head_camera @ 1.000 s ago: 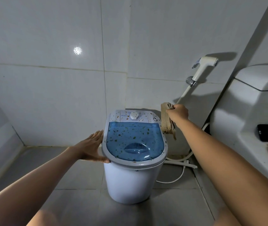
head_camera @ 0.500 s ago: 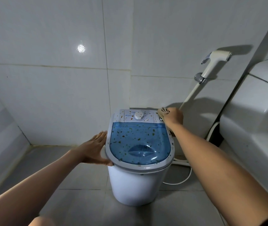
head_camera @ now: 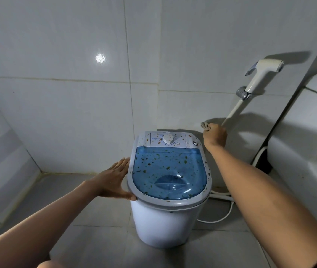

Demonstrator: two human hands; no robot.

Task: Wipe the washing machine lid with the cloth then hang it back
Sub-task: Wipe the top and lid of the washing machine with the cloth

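Your left hand lies flat and open against the left rim of the washer, fingers stretched out along the grey edge and the thumb hooked under it near the front; it holds nothing. The blue lid is down and closed, and it is dotted all over with small brown and green specks. The same specks spot the white panel behind it, where the dial sits.

Your right hand is closed in a fist around the cloth, off the washer's back right corner and close to the tiled wall. Only a small beige bunch of the cloth pokes out above your knuckles; the rest is hidden in your grip. The cloth is not touching the lid. Just past your fist a hose runs up to the sprayer in its wall bracket. The toilet stands at the right, and a white cord trails on the floor behind the washer.
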